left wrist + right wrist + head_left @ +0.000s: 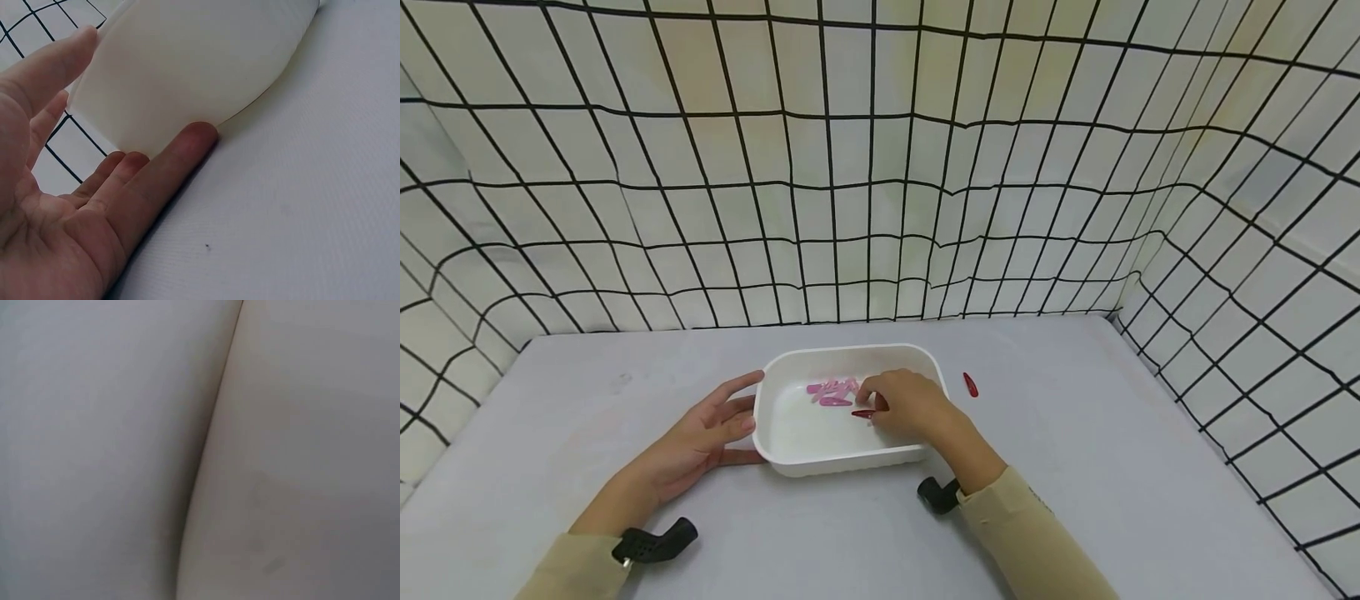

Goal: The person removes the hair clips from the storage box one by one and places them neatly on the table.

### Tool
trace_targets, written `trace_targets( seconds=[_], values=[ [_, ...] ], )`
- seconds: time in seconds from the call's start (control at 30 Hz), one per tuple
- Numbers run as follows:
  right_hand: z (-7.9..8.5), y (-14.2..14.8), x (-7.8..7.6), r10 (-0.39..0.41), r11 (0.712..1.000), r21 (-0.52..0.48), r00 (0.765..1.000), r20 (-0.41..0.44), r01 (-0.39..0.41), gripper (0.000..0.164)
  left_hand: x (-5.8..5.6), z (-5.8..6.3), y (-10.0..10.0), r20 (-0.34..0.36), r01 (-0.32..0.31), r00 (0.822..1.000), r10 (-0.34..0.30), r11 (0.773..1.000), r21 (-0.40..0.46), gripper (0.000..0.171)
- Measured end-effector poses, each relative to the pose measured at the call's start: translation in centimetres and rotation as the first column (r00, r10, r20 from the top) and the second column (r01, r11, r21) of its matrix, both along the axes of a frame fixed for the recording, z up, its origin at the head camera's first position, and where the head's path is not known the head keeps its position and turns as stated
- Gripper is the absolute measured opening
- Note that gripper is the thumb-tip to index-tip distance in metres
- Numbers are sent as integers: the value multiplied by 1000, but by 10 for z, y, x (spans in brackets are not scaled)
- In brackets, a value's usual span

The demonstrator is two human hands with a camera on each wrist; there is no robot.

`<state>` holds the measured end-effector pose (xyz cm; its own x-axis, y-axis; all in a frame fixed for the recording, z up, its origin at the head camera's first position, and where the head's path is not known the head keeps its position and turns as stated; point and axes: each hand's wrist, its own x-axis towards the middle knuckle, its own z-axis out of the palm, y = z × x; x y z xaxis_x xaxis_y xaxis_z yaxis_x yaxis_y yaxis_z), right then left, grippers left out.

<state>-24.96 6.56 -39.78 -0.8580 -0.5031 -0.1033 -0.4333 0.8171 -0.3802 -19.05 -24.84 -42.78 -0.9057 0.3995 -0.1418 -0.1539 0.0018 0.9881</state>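
A white plastic tray (820,457) sits on the table, with several pink hair clips (835,402) lying loosely grouped inside. My left hand (703,440) rests against the tray's left end. Its fairly straight fingers touch the outer wall, as the left wrist view also shows against the tray (187,62). Over the tray's right side reaches my right hand (910,407), fingers bent downward, pinching a red hair clip (862,414) at the fingertips; the hand partly hides that clip. In the right wrist view only the tray wall (300,456) and tabletop appear, blurred.
Another red hair clip (971,384) lies on the white table (1075,433), just right of the tray. Black netting (872,183) over pale walls bounds the table at the back and sides.
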Motion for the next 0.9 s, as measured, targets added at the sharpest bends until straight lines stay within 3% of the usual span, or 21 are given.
trace_targets(
  seconds=[0.17, 0.33, 0.5, 0.67, 0.9],
  values=[
    [1, 1, 1, 2, 1000, -14, 1000, 14, -2, 18, 1, 1, 0, -15, 13, 1000, -13, 1000, 4, 65],
    [3, 3, -2, 37, 993, -114, 999, 28, -33, 17, 1, -1, 0, -4, 7, 1000, -7, 1000, 15, 65],
    [8, 5, -6, 116, 963, -250, 992, 51, -99, 18, 0, -1, -1, -25, 32, 999, -31, 998, 50, 66],
    [14, 7, -8, 184, 935, -324, 978, 101, -143, 19, 0, -1, -2, -26, 40, 999, -39, 997, 62, 66],
    [22, 13, -8, 215, 874, -474, 960, 178, -107, 20, 1, 2, -2, -19, 44, 999, -42, 997, 59, 66]
  ],
)
